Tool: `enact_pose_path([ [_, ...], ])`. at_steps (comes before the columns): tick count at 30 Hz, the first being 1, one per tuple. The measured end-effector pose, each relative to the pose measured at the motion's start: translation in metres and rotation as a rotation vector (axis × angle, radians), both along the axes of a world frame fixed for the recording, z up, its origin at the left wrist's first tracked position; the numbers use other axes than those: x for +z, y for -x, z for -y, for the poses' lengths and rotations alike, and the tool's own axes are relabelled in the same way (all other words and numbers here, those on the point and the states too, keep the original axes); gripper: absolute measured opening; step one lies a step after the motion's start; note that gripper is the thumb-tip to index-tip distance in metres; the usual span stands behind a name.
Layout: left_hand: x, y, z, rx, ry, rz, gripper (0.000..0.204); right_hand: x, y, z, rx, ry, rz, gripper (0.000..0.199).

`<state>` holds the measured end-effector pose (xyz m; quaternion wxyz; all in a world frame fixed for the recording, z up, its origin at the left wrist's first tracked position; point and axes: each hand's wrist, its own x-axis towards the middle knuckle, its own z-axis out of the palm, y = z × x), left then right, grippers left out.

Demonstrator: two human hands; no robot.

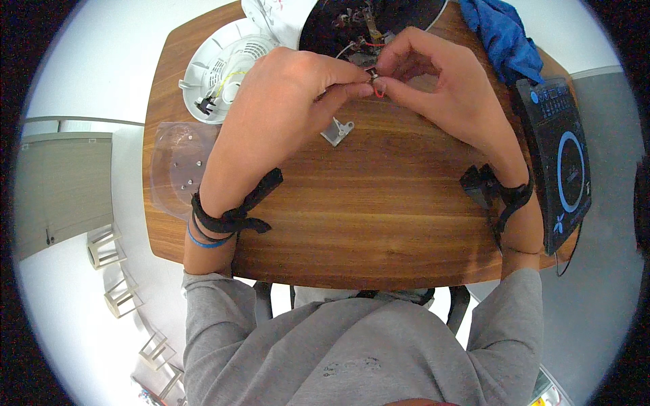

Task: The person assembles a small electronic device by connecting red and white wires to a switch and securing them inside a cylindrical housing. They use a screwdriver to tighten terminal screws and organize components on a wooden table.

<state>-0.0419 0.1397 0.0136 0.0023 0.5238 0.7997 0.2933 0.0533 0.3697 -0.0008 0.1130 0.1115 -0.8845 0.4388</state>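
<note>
My left hand [288, 91] pinches at a small dark part on a red wire [380, 92], above the far middle of the table. Facing it, my right hand [447, 88] has thumb and index finger closed on the same wire, and the fingertips nearly meet. Exactly what sits between them is partly hidden. Just beyond lies a round black housing [325, 30] with wiring and small parts inside. Below my left fingertips, a small grey bracket [336, 133] rests on the wood.
Beside my left forearm are a white vented plastic cover [196, 72] with a yellow wire and a clear tray [162, 159] holding several screws. At the right, a black induction cooker [552, 169] stands along the table [379, 223] edge, below a blue cloth [501, 37].
</note>
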Motion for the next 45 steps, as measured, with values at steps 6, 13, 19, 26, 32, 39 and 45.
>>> enact_pose_path([
  [6, -0.001, 0.001, 0.000, -0.026, -0.002, -0.009, 0.020, -0.010, 0.004, -0.002, 0.058, 0.025, -0.096, 0.015],
  [13, -0.010, -0.012, -0.005, 0.058, -0.103, -0.024, 0.052, -0.008, 0.008, -0.009, -0.012, -0.070, -0.130, 0.016],
  [19, -0.007, -0.018, -0.006, 0.165, -0.065, 0.080, 0.073, -0.008, 0.009, -0.013, -0.055, -0.110, -0.147, 0.019],
  [26, -0.009, -0.016, -0.005, 0.181, -0.067, 0.022, 0.069, -0.009, 0.011, -0.014, -0.012, -0.035, -0.093, 0.033],
  [32, -0.006, -0.015, -0.005, 0.170, -0.093, 0.025, 0.063, -0.006, 0.022, -0.004, 0.019, -0.093, -0.128, 0.047],
  [39, 0.001, -0.019, -0.005, 0.241, 0.010, 0.126, 0.065, -0.007, 0.043, -0.004, 0.034, -0.236, -0.311, 0.046],
  [45, -0.007, -0.017, -0.005, 0.226, -0.051, 0.040, 0.061, -0.003, 0.047, -0.009, 0.064, -0.366, -0.392, 0.040],
])
